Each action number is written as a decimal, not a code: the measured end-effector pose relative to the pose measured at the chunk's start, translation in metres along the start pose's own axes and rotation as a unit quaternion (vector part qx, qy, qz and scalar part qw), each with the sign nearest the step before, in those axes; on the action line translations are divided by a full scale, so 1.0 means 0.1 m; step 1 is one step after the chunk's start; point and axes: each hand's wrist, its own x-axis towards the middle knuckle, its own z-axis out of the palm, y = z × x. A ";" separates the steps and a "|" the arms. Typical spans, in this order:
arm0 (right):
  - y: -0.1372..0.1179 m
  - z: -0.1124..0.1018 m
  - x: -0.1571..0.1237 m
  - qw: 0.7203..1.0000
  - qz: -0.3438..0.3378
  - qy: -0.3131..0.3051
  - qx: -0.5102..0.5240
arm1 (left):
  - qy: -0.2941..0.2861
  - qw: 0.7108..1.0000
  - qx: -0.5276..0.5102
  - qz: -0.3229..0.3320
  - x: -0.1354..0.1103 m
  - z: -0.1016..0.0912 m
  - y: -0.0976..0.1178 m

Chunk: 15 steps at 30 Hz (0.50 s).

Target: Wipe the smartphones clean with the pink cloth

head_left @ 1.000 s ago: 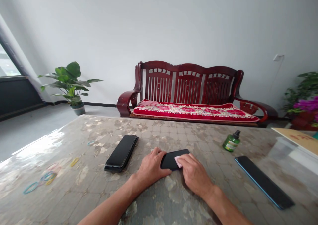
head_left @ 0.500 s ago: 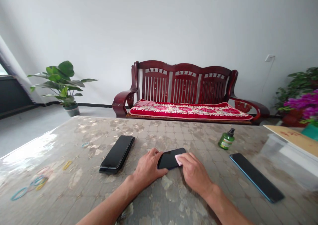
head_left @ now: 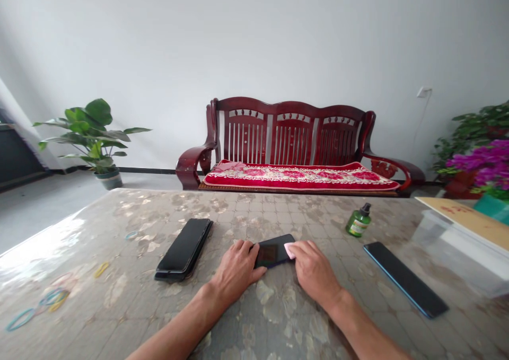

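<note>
A black phone [head_left: 273, 249] lies screen up on the patterned table [head_left: 278, 317], in the middle just ahead of me. My left hand [head_left: 237, 267] rests on its near left end, fingers curled over the edge and holding it in place. My right hand [head_left: 313, 267] presses a small pink cloth [head_left: 289, 251] against the phone's right end, fingers closed over the cloth. Most of the cloth is hidden under those fingers.
A stack of dark phones [head_left: 184, 248] lies left of my hands, and another phone with a blue edge [head_left: 404, 277] lies at the right. A small green spray bottle [head_left: 358, 221] stands behind it. Coloured rubber bands [head_left: 51, 297] are scattered far left. A clear box [head_left: 457, 243] sits at the right edge.
My right hand with the pink cloth has slid towards the phone's far right end. The view has shifted a little, and my left hand has stayed on the phone.
</note>
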 end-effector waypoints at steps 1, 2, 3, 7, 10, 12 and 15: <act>-0.07 0.00 0.00 1.000 -0.017 0.001 0.010 | 0.003 1.000 0.008 0.005 0.00 0.00 0.01; -0.15 0.01 0.01 0.999 -0.034 0.002 0.019 | 0.006 1.000 0.017 0.014 0.01 0.01 0.01; -0.22 0.01 0.01 0.998 -0.051 0.003 0.025 | 0.009 0.999 0.026 0.025 0.01 0.00 0.01; -0.36 0.01 0.05 0.996 -0.091 0.018 0.014 | 0.003 0.998 0.045 0.044 0.05 -0.02 -0.02; -0.23 -0.01 0.08 0.995 -0.090 0.047 -0.013 | -0.015 0.999 0.032 0.020 0.09 -0.04 -0.06; -0.09 -0.03 0.11 0.994 -0.073 0.074 -0.029 | -0.023 0.999 0.027 0.007 0.10 -0.05 -0.09; 0.08 -0.05 0.15 0.992 -0.045 0.110 -0.041 | -0.029 0.999 0.025 -0.003 0.12 -0.05 -0.11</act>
